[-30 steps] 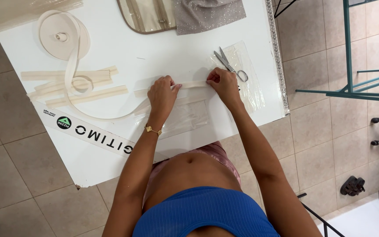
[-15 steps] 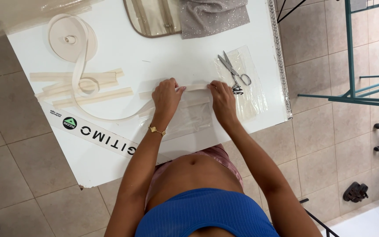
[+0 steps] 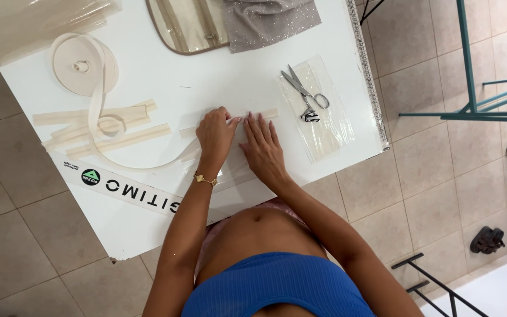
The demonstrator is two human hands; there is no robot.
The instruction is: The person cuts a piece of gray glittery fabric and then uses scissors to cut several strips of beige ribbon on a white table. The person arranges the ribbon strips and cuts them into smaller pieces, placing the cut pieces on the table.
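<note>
My left hand (image 3: 216, 136) and my right hand (image 3: 261, 147) lie side by side on the white table (image 3: 206, 82), fingertips pressing a cream strip of tape (image 3: 268, 113) that sits over a clear plastic sheet. The left fingers are curled on the strip; the right hand is flat with fingers together. A gold bracelet circles my left wrist. The strip runs left and loops back to a cream tape roll (image 3: 80, 64) at the table's far left.
Scissors (image 3: 303, 94) rest on a clear plastic piece (image 3: 324, 126) to the right of my hands. Several cut cream strips (image 3: 98, 126) lie at left. A beige pouch (image 3: 186, 23) and grey glittery fabric (image 3: 268, 17) sit at the far edge. Teal metal frame (image 3: 470, 88) stands at right.
My right hand has slid left along the strip, from near the scissors to right beside my left hand. The left hand has stayed on the strip.
</note>
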